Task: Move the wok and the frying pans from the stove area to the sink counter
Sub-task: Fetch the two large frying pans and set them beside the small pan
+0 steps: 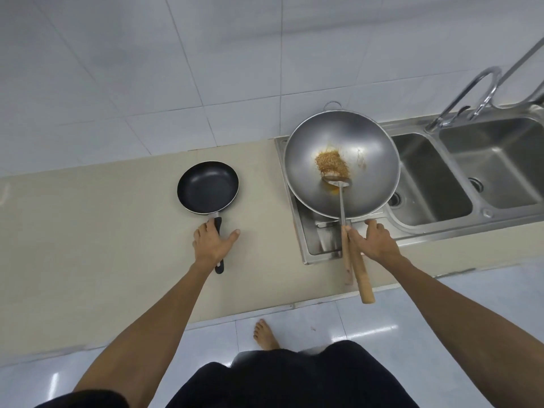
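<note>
One steel wok (353,148) sits over the left end of the stainless sink unit (500,210), partly covering the left of its two basins, with one small loop handle on the far rim. Inside it lie one patch of brown food residue (331,166) and one metal spatula (338,184), whose blade rests just below the residue and whose shaft runs toward the person. Two wooden handles (363,278), one of the wok and one of the spatula, lie side by side and extend past the near edge of the counter. The right hand (372,242) rests on top of these handles where they meet the metal, with fingers spread and not closed; the thumb points toward the wok rim just beyond it. One black nonstick frying pan (207,187) stands flat and empty on the beige counter (88,231), to the left of the wok and apart from it. The left hand (213,240) lies over the pan's black handle with fingers open and splayed, fingertips just short of the pan rim, thumb out to the right; the handle end shows below the wrist. One curved faucet (471,95) stands behind the basins. One bare foot (265,334) is visible on the tiled floor.
</note>
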Action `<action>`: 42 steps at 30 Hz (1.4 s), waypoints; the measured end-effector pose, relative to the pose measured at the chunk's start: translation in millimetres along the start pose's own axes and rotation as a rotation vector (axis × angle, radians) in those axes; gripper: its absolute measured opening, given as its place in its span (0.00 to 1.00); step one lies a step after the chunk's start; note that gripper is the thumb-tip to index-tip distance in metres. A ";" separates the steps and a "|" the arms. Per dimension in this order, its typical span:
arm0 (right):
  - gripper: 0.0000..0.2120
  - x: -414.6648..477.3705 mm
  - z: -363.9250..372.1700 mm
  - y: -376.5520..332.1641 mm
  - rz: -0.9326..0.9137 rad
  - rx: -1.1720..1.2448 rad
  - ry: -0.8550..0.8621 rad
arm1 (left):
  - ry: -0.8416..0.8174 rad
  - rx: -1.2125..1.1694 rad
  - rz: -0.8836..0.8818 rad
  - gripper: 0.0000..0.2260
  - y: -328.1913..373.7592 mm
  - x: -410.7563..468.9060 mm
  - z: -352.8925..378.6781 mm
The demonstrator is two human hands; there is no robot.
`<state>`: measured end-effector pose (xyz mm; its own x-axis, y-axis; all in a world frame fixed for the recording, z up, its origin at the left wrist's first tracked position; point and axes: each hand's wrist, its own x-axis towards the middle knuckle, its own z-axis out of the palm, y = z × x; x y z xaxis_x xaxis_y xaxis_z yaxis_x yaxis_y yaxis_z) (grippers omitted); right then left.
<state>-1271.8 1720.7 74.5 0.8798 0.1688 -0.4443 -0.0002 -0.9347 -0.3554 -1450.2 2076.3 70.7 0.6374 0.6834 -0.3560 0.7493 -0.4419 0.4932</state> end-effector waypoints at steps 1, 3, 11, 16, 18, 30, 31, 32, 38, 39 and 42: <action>0.41 1.8 -7.7 5.2 -0.004 0.003 0.005 | 0.023 0.046 0.046 0.37 9.6 -3.2 1.2; 0.41 4.5 -24.9 18.2 -0.011 0.018 0.023 | 0.039 0.085 0.142 0.38 32.2 -8.6 4.7; 0.40 -0.3 -115.3 126.0 -0.012 0.007 0.108 | 0.018 0.202 0.516 0.34 171.2 -44.5 47.6; 0.37 -0.6 -174.9 240.6 0.044 -0.051 0.161 | -0.048 0.277 0.682 0.33 266.0 -84.8 116.8; 0.35 2.8 -191.4 272.1 0.036 -0.077 0.130 | -0.061 0.300 0.718 0.32 292.6 -94.9 139.1; 0.32 10.8 -298.2 469.7 0.093 -0.116 0.142 | -0.418 0.561 0.906 0.34 500.4 -162.0 297.7; 0.33 12.1 -304.5 484.2 0.109 -0.111 0.133 | -0.441 0.597 0.918 0.35 518.8 -165.6 309.0; 0.33 14.3 -310.6 498.9 0.126 -0.107 0.124 | -0.455 0.630 0.937 0.35 537.6 -168.8 319.8; 0.37 47.8 -361.1 580.8 0.245 -0.068 0.112 | -0.446 0.828 1.124 0.34 668.9 -174.8 390.5; 0.37 54.4 -371.8 593.0 0.262 -0.055 0.110 | -0.444 0.851 1.142 0.34 691.5 -174.7 402.5; 0.37 77.0 -406.0 633.9 0.307 -0.031 0.115 | -0.429 0.896 1.198 0.34 756.6 -172.8 440.7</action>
<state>-1011.2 1014.2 148.8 0.8887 -0.1572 -0.4307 -0.2610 -0.9458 -0.1933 -914.2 1367.8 155.6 0.8050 -0.4521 -0.3842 -0.4576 -0.8853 0.0830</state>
